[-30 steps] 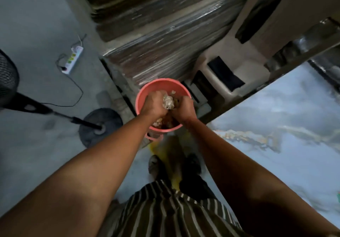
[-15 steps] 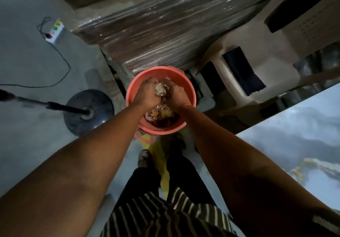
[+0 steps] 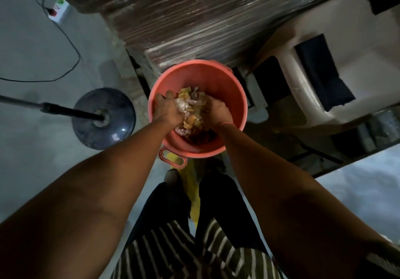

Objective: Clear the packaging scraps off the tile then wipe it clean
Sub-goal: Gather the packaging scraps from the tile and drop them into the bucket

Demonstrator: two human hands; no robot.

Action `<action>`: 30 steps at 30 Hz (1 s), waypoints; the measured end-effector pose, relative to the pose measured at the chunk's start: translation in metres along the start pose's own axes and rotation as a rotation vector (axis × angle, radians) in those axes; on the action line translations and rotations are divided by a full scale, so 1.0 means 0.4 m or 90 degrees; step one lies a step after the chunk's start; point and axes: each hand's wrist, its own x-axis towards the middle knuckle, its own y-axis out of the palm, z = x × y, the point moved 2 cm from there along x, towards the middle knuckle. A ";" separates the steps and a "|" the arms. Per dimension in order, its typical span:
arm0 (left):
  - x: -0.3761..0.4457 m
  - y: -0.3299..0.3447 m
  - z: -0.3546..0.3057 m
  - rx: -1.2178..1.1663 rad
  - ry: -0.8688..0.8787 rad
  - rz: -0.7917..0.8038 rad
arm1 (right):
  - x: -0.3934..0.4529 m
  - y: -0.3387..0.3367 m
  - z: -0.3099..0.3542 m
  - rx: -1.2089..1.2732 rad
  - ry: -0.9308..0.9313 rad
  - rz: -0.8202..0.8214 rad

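A salmon-pink plastic bucket [image 3: 218, 73] stands on the floor in front of my feet. Both my hands reach down inside it. My left hand [image 3: 165, 111] and my right hand [image 3: 217, 113] have spread apart, and a bunch of packaging scraps [image 3: 190, 105], clear plastic film and tan cardboard bits, sits loosely between them over more scraps at the bottom. The grey marbled tile [image 3: 368, 183] shows at the lower right edge, well away from both hands.
A shrink-wrapped stack of boards [image 3: 194, 19] rises just behind the bucket. A fan's round dark base [image 3: 104, 118] and pole stand to the left, with a power strip [image 3: 57, 11] and cable on the grey floor. Beige plastic chair parts [image 3: 313, 73] lie to the right.
My hands, pressed together around the scraps above the bucket's rim, have sunk into the bucket and parted, so the scraps are spilling loose. The view has tilted further down and away from the tile.
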 end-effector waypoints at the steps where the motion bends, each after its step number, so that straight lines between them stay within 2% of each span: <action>1: -0.001 0.005 -0.001 -0.007 -0.007 0.013 | 0.004 0.008 -0.003 0.006 -0.012 0.012; 3: -0.006 0.012 -0.007 -0.015 -0.019 0.045 | 0.007 0.016 -0.004 0.023 -0.034 0.033; 9: -0.017 0.007 -0.034 -0.083 -0.016 0.075 | 0.005 0.002 0.011 0.002 -0.050 0.010; 13: -0.021 0.007 -0.045 -0.035 0.023 0.047 | -0.010 -0.008 0.019 -0.021 -0.030 0.050; 17: -0.059 -0.003 -0.063 0.116 0.111 0.008 | -0.048 0.009 0.023 -0.046 -0.063 0.037; 21: -0.111 -0.024 -0.085 0.216 0.203 -0.070 | -0.111 0.017 0.034 -0.103 -0.105 -0.035; 27: -0.219 -0.102 -0.150 0.253 0.298 -0.140 | -0.241 -0.061 0.062 -0.153 -0.141 -0.183; 30: -0.280 -0.151 -0.172 0.269 0.330 -0.169 | -0.323 -0.113 0.092 -0.161 -0.135 -0.221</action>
